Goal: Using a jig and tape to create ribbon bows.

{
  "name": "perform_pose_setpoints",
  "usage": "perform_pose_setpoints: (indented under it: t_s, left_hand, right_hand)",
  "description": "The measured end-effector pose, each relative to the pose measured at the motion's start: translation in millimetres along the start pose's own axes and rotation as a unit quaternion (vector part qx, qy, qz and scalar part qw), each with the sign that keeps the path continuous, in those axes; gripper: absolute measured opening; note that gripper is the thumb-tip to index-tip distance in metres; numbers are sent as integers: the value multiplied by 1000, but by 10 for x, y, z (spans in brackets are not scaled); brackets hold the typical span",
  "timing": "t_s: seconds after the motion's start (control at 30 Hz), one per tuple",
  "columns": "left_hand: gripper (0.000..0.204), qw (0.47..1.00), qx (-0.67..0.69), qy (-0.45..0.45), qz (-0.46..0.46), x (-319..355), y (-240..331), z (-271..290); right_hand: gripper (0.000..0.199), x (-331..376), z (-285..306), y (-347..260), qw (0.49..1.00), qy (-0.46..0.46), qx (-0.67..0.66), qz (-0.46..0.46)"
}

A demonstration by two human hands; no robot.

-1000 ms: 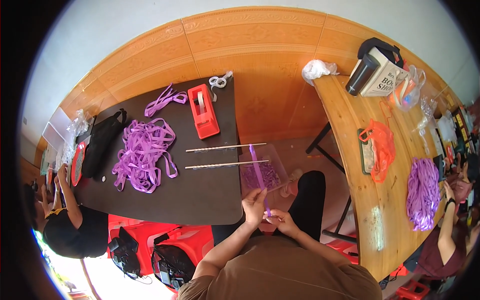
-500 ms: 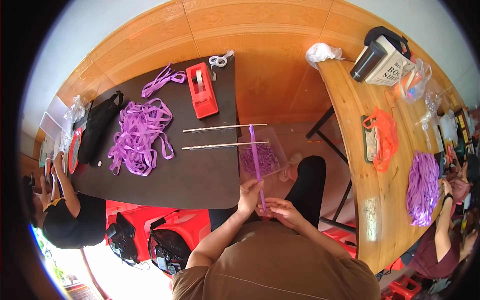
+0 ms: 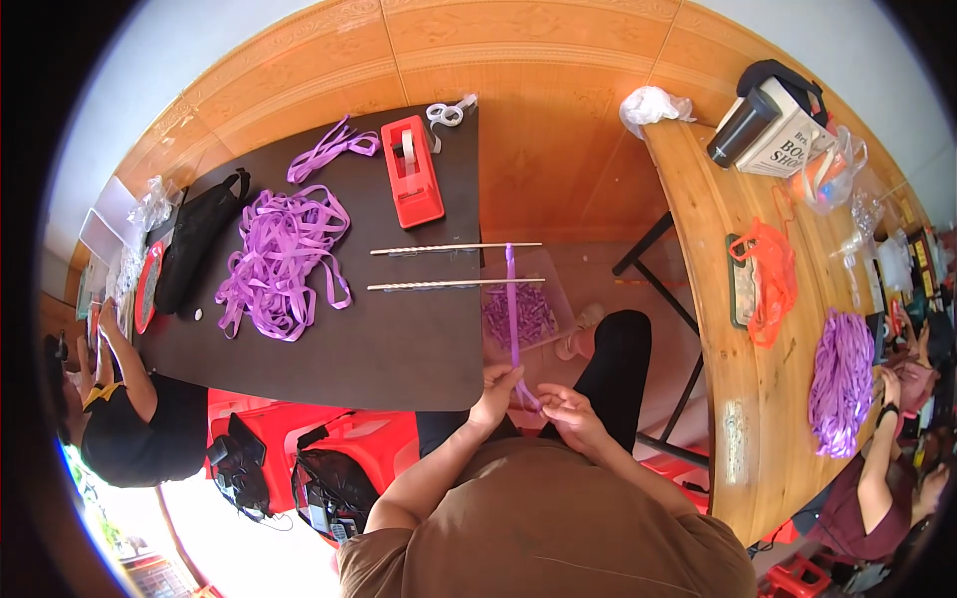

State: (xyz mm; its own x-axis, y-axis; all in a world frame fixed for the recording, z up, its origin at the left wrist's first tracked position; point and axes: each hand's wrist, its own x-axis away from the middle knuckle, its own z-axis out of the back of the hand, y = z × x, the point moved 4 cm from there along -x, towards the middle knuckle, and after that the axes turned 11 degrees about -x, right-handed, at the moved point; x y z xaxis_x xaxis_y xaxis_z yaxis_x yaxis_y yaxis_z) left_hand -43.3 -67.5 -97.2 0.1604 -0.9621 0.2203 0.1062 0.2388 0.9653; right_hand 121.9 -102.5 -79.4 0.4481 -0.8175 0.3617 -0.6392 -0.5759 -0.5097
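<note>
A purple ribbon (image 3: 513, 324) runs from a loop on the far wooden stick (image 3: 439, 248), across the near stick (image 3: 444, 286), down to my hands. My left hand (image 3: 493, 397) pinches it near its lower end. The tail bends right to the fingertips of my right hand (image 3: 573, 414), which appear closed on it; the exact contact is small. Both sticks lie on the dark table, their right ends jutting past its edge. A clear plastic box (image 3: 560, 289) with several short purple pieces sits below the ribbon.
On the dark table (image 3: 399, 349) lie a purple ribbon heap (image 3: 284, 269), a red tape dispenser (image 3: 412, 179), tape rolls (image 3: 446, 115) and a black pouch (image 3: 194, 244). The wooden table (image 3: 768, 399) at right bears a ribbon bundle (image 3: 840, 384) and an orange bag (image 3: 770, 284). People sit either side.
My right hand has shifted slightly right, and the ribbon's tail, straight before, now bends toward it. The left hand still pinches the ribbon. The view has shifted a little.
</note>
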Motion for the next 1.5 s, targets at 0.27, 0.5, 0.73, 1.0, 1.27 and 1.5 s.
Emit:
perform_pose_setpoints:
  t_s: [0.27, 0.5, 0.73, 1.0, 1.27, 1.5]
  left_hand:
    - [16, 994, 91, 4, 66, 18, 63, 1]
    - [15, 996, 67, -7, 65, 30, 67, -14]
    - [12, 998, 43, 44, 29, 1, -37, -21]
    - [7, 979, 123, -127, 105, 152, 220, -14]
    - [6, 984, 128, -104, 62, 188, -228, 38]
    - [13, 973, -188, 109, -77, 45, -77, -10]
  right_hand:
    - [29, -22, 75, 38, 998, 45, 42, 9]
    - [21, -211, 40, 72, 958, 45, 282, 35]
    - [11, -80, -111, 109, 974, 1, 212, -81]
    - [14, -99, 216, 281, 986, 49, 83, -137]
    - [8, -207, 348, 432, 968, 115, -95, -203]
    - [3, -300, 327, 473, 976, 199, -26, -89]
